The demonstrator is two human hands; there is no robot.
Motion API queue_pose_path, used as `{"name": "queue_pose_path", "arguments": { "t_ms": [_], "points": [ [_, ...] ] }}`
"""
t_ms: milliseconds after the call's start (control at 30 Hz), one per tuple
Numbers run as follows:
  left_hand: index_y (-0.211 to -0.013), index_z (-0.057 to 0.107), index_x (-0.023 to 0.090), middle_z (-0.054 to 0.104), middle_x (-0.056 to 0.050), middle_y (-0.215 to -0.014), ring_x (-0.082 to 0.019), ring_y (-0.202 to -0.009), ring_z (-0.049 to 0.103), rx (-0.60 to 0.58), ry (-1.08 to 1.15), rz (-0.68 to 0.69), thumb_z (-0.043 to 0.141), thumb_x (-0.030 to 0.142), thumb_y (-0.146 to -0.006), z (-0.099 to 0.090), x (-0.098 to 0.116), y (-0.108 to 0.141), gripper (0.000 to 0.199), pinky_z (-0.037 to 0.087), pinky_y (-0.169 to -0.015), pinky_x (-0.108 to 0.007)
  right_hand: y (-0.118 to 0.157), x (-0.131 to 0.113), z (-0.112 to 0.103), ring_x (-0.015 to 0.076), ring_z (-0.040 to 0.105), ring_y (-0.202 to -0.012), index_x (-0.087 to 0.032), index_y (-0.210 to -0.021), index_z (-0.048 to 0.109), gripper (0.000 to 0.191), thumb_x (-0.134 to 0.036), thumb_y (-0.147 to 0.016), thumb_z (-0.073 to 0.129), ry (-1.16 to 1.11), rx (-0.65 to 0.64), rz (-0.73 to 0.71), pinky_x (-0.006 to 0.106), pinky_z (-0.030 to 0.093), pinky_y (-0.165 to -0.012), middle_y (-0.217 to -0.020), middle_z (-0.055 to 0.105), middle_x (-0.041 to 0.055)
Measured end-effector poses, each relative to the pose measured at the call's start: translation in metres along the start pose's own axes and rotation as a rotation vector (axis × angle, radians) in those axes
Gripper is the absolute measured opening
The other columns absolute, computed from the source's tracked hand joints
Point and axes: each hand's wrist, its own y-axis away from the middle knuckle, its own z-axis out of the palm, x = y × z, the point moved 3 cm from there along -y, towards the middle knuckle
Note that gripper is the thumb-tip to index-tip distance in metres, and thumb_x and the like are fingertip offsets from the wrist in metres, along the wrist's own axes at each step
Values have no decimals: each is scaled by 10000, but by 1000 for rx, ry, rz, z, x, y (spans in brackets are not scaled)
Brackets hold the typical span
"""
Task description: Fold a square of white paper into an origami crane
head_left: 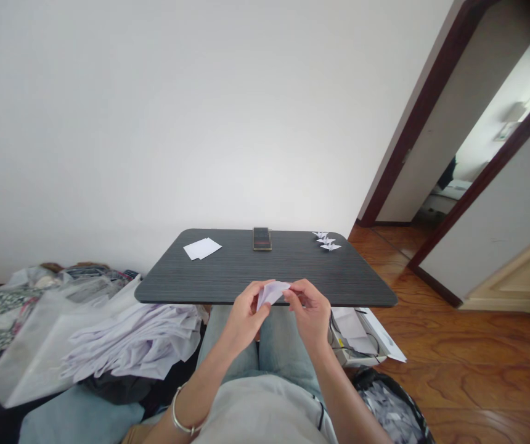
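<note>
A small piece of folded white paper (273,292) is held up just over the front edge of the dark table (219,280). My left hand (248,311) grips its left side, thumb in front and fingers behind. With thumb and fingertips, my right hand (309,306) pinches the paper's right-hand point. Several folded paper cranes (328,245) stand in a row at the table's back right. Near the back left lie flat white sheets of paper (201,248), partly overlapping.
A phone (262,239) rests at the table's back middle, near the wall. Clothes and plastic bags (130,342) are heaped at the left. Below the table on the right are a box with cables (355,336) and a black bag of paper scraps (392,407).
</note>
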Motion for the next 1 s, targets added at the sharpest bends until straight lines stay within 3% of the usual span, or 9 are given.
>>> {"name": "queue_pose_path", "arguments": {
  "t_ms": [467,567,633,733,1000],
  "points": [
    [-1066,586,166,614,-79,-1065,-206,-985,550,-13,-71,18,484,169,-795,3,9,0,291,410,-865,-322,-2,-3,-2,116,501,-521,-172,-658,585,152,-279,-765,603,2,43,60,212,407,-442,-588,543,-12],
    [-1045,598,159,629,-67,-1005,-199,-940,554,11,8,-13,497,148,-758,2,5,-2,304,416,-822,-303,-2,-3,-1,129,536,-544,-171,-680,604,131,-279,-754,612,8,41,69,223,436,-458,-612,571,-2],
    [-1037,604,161,633,-35,-857,-163,-781,557,8,89,-62,500,140,-732,3,3,-4,323,426,-681,-253,-2,-4,0,135,551,-568,-171,-708,623,105,-266,-751,613,3,16,56,225,451,-467,-641,583,6],
    [-1020,612,157,554,16,-673,-94,-542,431,-14,223,-150,514,164,-710,4,2,-5,325,320,-485,-198,-2,-8,2,138,562,-605,-173,-757,645,66,-231,-748,615,-9,-27,12,221,460,-480,-691,600,18],
    [-983,620,153,513,17,-685,-77,-549,370,-22,418,-228,566,183,-678,6,8,-3,311,287,-499,-200,-1,-23,2,137,562,-632,-199,-794,662,75,-162,-741,623,62,-10,-111,220,446,-483,-717,608,14]
  ]
}}
